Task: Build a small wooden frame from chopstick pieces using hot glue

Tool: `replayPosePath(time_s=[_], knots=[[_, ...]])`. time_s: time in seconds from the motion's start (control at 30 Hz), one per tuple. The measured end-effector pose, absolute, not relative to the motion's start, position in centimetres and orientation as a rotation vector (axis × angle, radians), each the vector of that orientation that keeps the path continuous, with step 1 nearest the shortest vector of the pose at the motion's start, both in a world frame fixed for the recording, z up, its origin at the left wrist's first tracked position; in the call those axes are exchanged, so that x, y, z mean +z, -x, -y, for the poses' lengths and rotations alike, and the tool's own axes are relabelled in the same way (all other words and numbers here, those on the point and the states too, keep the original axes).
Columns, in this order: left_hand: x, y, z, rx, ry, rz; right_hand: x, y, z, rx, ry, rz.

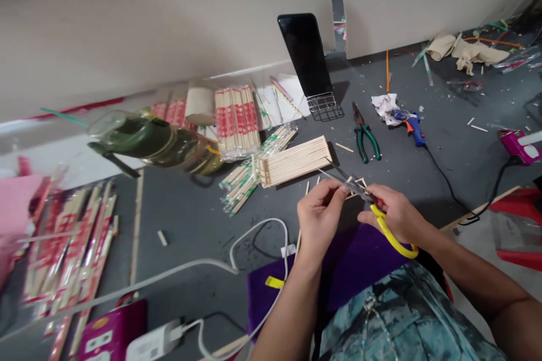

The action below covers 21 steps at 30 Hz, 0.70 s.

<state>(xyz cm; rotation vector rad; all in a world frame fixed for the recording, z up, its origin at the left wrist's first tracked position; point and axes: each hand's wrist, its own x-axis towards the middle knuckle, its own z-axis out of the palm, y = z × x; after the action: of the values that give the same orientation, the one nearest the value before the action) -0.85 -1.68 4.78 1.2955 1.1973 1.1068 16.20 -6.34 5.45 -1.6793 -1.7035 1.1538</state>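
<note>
Scissors with yellow handles (pixel 393 237) are in my right hand (pixel 396 211), their blades slightly apart and pointing to the upper left. Close beside them my left hand (pixel 319 217) is closed in a pinch near the blades; what lies between its fingertips is too small to make out. A small frame of thin wooden sticks (pixel 359 183) shows partly behind the scissors. Just beyond the blade tips lies a flat panel of wooden sticks (pixel 296 161) with a short raised end at its left.
Pliers (pixel 366 138), a blue glue gun (pixel 415 127) and a phone on a wire stand (pixel 307 56) stand or lie beyond my hands. Wrapped chopsticks (pixel 239 118), a green-lidded jug (pixel 148 144) and a white cable (pixel 182 273) are to the left.
</note>
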Motion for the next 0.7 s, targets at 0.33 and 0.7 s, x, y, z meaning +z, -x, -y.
replayPosePath(time_s=[0.33,0.7], knots=[[4.8,1.5,1.8,0.980,-1.356,-1.191,6.1,-16.9,6.6,1.223,1.701,1.783],[3.8,2.0,1.5,0.918,-1.141,-1.139,4.9,-16.8,6.1,1.184,1.626,1.747]])
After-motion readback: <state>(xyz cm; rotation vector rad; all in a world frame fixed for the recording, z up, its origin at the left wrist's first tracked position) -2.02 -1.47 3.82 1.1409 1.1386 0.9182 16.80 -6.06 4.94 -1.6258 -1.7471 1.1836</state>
